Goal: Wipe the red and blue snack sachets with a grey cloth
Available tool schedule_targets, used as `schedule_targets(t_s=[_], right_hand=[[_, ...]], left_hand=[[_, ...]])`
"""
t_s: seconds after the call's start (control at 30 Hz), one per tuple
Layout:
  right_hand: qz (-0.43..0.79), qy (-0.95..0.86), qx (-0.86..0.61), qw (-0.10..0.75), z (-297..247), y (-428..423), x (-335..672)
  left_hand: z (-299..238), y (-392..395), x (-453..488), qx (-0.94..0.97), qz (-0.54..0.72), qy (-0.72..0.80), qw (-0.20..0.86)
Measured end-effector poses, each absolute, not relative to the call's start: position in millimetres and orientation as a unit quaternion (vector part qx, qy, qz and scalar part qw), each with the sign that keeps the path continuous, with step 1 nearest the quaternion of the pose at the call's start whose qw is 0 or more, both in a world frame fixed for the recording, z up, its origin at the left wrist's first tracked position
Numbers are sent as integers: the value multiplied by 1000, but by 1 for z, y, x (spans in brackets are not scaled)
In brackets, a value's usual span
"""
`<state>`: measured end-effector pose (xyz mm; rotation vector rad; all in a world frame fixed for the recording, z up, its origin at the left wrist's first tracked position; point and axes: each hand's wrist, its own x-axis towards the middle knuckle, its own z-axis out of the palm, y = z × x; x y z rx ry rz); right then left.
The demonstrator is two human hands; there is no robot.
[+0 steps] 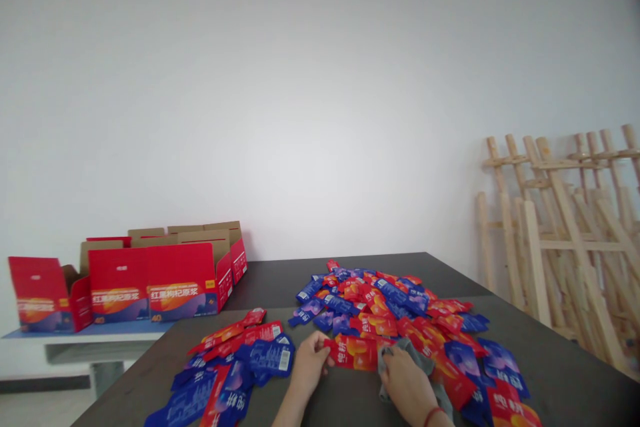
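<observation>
My left hand pinches the left end of a red packet lying on the dark table. My right hand is closed on a grey cloth just right of that packet. A big heap of red and blue packets spreads beyond and to the right of my hands. A smaller group of packets lies to the left of my left hand.
Open red cardboard boxes stand on a lower white table at the far left. Wooden easels lean against the white wall at the right, past the table's edge.
</observation>
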<state>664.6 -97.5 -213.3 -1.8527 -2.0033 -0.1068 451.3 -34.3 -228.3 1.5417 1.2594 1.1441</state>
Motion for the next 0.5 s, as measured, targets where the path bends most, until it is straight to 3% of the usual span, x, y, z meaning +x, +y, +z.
schedule_targets(t_s=[0.27, 0.5], right_hand=[[-85, -703, -657, 259, -174, -105, 655], [-51, -687, -715, 120, -162, -111, 659]], left_hand=[[-220, -49, 454, 746, 445, 418, 266], [-217, -56, 449, 764, 419, 453, 186]])
